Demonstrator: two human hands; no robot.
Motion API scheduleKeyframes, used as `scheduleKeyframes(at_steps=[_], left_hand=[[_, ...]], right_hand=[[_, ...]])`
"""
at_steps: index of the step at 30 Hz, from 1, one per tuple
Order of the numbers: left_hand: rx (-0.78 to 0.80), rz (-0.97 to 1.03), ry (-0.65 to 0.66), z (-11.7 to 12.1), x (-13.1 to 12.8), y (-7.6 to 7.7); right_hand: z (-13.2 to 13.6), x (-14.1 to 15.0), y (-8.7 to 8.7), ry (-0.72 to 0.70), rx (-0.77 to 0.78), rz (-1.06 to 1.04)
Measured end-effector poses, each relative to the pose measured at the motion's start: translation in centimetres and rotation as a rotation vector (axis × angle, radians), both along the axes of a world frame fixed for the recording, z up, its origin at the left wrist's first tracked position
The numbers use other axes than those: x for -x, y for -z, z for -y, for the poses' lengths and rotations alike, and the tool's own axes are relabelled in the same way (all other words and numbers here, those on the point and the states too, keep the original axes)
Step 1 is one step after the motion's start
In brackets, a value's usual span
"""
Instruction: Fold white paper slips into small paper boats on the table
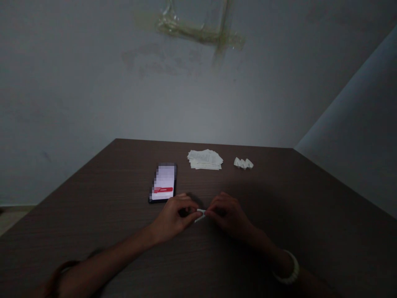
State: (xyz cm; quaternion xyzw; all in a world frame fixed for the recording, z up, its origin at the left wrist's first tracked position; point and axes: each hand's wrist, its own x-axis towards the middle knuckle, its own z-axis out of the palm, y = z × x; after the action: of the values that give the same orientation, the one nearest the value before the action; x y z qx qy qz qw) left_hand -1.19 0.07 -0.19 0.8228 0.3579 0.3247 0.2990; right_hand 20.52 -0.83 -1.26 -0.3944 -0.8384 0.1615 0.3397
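Note:
A small folded piece of white paper [201,213] is pinched between both hands above the near middle of the table. My left hand [177,215] grips its left side between thumb and fingers. On the right side, the fingertips of my right hand [228,214] press together on the same paper. The fingers cover much of it, so its full shape is hidden. Beyond the hands lies a fanned stack of white paper slips [205,159] with faint print. To its right sit several small folded paper pieces [243,163] in a row.
A phone [164,182] with a lit screen lies just beyond my left hand. The dark brown wooden table [93,186] ends at a grey wall [201,103] with old yellowed tape [198,35] on it. A pale slanted surface [356,107] rises at the right.

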Motion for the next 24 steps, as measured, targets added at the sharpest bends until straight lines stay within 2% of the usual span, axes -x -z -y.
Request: scheduleKeyframes(at_steps=[3, 7, 14, 18, 24], left_hand=[[0.019, -0.001, 0.001, 0.20, -0.14, -0.49], [0.132, -0.008, -0.046, 0.51, -0.42, -1.08], [0.357, 0.092, -0.049, 0.69, -0.72, -0.58], [0.385, 0.129, -0.057, 0.75, -0.76, -0.75], [0.387, 0.170, -0.040, 0.79, -0.71, -0.70]], right_hand=[[0.01, 0.05, -0.12, 0.001, -0.004, -0.023], [0.06, 0.13, -0.39, 0.018, 0.024, -0.120], [0.51, 0.34, -0.70, 0.029, 0.269, -0.369], [0.64, 0.34, -0.69, 0.104, 0.395, -0.426], [0.55, 0.47, -0.74, 0.146, 0.405, -0.419]])
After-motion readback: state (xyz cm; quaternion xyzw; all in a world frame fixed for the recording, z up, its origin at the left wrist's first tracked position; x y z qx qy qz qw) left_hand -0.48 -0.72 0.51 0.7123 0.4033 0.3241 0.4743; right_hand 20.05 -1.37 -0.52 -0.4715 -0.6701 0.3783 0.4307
